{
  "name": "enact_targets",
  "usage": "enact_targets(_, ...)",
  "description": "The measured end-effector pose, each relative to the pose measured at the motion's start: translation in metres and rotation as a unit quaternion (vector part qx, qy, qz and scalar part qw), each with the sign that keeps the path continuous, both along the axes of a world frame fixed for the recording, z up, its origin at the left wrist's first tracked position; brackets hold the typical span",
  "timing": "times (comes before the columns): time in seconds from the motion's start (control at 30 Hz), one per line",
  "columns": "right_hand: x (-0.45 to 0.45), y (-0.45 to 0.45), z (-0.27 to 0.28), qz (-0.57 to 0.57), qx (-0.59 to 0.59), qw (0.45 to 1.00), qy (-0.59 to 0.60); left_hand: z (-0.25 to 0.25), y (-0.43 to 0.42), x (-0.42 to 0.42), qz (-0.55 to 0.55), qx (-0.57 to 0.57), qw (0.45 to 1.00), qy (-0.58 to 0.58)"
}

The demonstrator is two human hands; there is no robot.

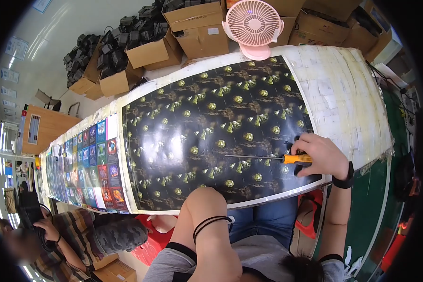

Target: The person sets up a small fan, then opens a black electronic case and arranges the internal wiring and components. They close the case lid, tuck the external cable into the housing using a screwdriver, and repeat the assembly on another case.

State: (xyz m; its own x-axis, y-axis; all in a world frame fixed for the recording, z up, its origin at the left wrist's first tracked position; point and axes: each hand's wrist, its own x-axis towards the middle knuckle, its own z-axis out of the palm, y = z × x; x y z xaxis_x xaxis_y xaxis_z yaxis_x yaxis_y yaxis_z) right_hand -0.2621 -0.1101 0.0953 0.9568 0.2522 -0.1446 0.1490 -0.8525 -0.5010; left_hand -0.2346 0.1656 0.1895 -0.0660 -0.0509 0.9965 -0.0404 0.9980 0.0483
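Observation:
My right hand [322, 152], a dark band on its wrist, has its fingers round the orange handle of a screwdriver [293, 159]. The long thin shaft points left, over a glossy black sheet [171, 120] printed with repeated green and gold motifs. My left arm is bent, its elbow over the sheet's front edge and black cords round the forearm. The left hand itself is out of the frame.
A pink fan [254, 26] stands at the table's back edge. On the left lies a sheet of colourful cards [91, 155]. Cardboard boxes [148, 51], some with black devices, stand behind the pale table [348, 98]. Another person [75, 230] sits at lower left, holding a black object.

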Motion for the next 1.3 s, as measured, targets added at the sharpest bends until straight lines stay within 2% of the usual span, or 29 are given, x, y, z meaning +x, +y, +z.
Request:
enact_targets(0.1,0.01,0.006,-0.014,-0.018,0.022,0.999,0.018,-0.001,-0.002,-0.001,-0.007,0.002,1.0,-0.002)
enact_targets(0.2,0.025,-0.004,-0.034,-0.024,0.107,0.993,-0.031,-0.002,-0.002,0.0,-0.013,0.004,1.0,-0.003)
enact_targets(0.23,0.027,-0.007,-0.041,-0.058,0.162,0.984,-0.052,-0.002,-0.003,0.0,-0.015,0.006,1.0,-0.005)
enact_targets(0.27,0.027,-0.012,-0.052,-0.107,0.233,0.963,-0.077,-0.002,-0.006,-0.001,-0.016,0.005,1.0,-0.009)
enact_targets(0.33,0.029,-0.011,-0.065,-0.239,0.252,0.91,-0.228,-0.002,-0.007,-0.001,-0.025,0.006,1.0,-0.009)
enact_targets(0.37,0.031,-0.014,-0.072,-0.297,0.297,0.87,-0.257,-0.002,-0.009,-0.002,-0.025,0.005,1.0,-0.01)
enact_targets(0.4,0.031,-0.021,-0.076,-0.335,0.263,0.854,-0.299,-0.002,-0.011,-0.002,-0.025,0.001,1.0,-0.014)
enact_targets(0.47,0.036,-0.031,-0.084,-0.406,0.361,0.763,-0.351,-0.002,-0.013,-0.005,-0.03,0.004,0.999,-0.012)
enact_targets(0.57,0.036,-0.037,-0.074,-0.454,0.374,0.69,-0.422,-0.003,-0.016,-0.005,-0.028,0.003,0.999,-0.014)
enact_targets(0.67,0.034,-0.043,-0.074,-0.497,0.338,0.653,-0.461,-0.002,-0.015,-0.006,-0.021,0.002,1.0,-0.016)
enact_targets(0.8,0.033,-0.046,-0.08,-0.511,0.365,0.665,-0.404,-0.003,-0.015,-0.008,-0.008,-0.002,1.0,-0.017)
enact_targets(0.83,0.037,-0.044,-0.084,-0.512,0.316,0.676,-0.426,-0.003,-0.013,-0.007,-0.008,-0.004,1.0,-0.015)
enact_targets(0.9,0.037,-0.042,-0.087,-0.426,0.108,0.794,-0.42,-0.003,-0.013,-0.007,-0.006,-0.01,1.0,-0.014)
enact_targets(0.93,0.036,-0.04,-0.087,-0.374,0.001,0.834,-0.406,-0.003,-0.013,-0.007,-0.005,-0.014,1.0,-0.016)
enact_targets(1.03,0.034,-0.018,-0.067,-0.368,0.029,0.865,-0.339,-0.005,-0.017,-0.006,0.003,-0.023,1.0,-0.017)
enact_targets(1.17,0.04,-0.028,-0.076,-0.418,0.157,0.801,-0.399,-0.011,-0.034,-0.007,0.053,-0.06,0.996,-0.032)
enact_targets(1.3,0.04,-0.038,-0.079,-0.486,0.286,0.753,-0.34,-0.032,-0.068,-0.006,0.2,-0.149,0.967,-0.056)
